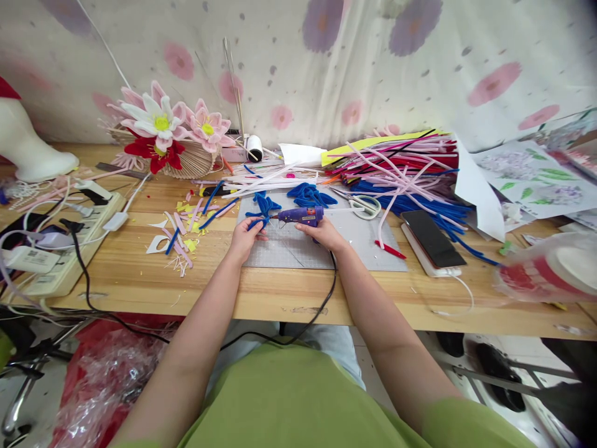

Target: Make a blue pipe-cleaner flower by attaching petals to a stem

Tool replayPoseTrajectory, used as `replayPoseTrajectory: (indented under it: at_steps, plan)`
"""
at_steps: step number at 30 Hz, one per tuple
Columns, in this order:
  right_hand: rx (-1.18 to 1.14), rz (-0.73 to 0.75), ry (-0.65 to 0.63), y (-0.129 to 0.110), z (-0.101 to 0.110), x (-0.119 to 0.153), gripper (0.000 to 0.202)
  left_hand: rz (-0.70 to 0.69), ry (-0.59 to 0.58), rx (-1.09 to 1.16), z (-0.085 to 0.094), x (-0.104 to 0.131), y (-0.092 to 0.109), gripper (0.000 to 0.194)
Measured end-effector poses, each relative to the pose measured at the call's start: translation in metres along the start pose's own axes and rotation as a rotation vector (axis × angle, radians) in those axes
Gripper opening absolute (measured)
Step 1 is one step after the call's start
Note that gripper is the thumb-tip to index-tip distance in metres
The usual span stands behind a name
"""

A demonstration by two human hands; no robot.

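Note:
My left hand (pixel 243 241) is closed on a blue pipe-cleaner piece (pixel 265 204) with looped petals, held over the left part of a grey cutting mat (pixel 354 249). In my right hand (pixel 323 233) is a purple hot glue gun (pixel 301 215), my fingers wrapped round its handle. Its nozzle points left at the blue piece; whether the two touch I cannot tell. A clear glue stick sticks out of the gun's back. Just behind the gun lies a heap of blue pipe-cleaner shapes (pixel 311 195). Scissors (pixel 365 206) with pale handles rest to the right.
Bundled pipe cleaners (pixel 396 162) lie at the back right. A phone (pixel 433 238) and a bagged cup (pixel 555 267) are on the right. Fuzzy flowers (pixel 161 124) stand back left, near a power strip (pixel 74 249). The gun's black cord (pixel 332 283) hangs over the table edge.

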State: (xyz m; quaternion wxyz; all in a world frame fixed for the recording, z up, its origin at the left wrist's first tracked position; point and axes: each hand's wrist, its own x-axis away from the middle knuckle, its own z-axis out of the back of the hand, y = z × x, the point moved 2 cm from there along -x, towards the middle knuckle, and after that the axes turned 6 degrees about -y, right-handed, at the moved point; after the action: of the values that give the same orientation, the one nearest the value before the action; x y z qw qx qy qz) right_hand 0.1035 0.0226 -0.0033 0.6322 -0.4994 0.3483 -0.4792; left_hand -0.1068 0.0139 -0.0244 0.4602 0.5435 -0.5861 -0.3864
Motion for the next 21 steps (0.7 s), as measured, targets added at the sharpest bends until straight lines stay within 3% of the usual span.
replayPoseTrajectory:
  at_steps: [8, 14, 21]
  plan:
    - [0.016, -0.003, 0.051, 0.0051, 0.0032, -0.004, 0.045, -0.009, -0.013, 0.006, 0.0001, -0.0002, 0.0, 0.024]
    - [0.006, 0.003, -0.039, 0.0012, -0.002, -0.0014, 0.04, -0.004, -0.01, 0.01, 0.001, -0.0013, -0.0016, 0.026]
    - [0.024, -0.011, 0.034, 0.0042, 0.0024, -0.0042, 0.044, -0.008, -0.012, 0.016, 0.0001, -0.0006, -0.0002, 0.025]
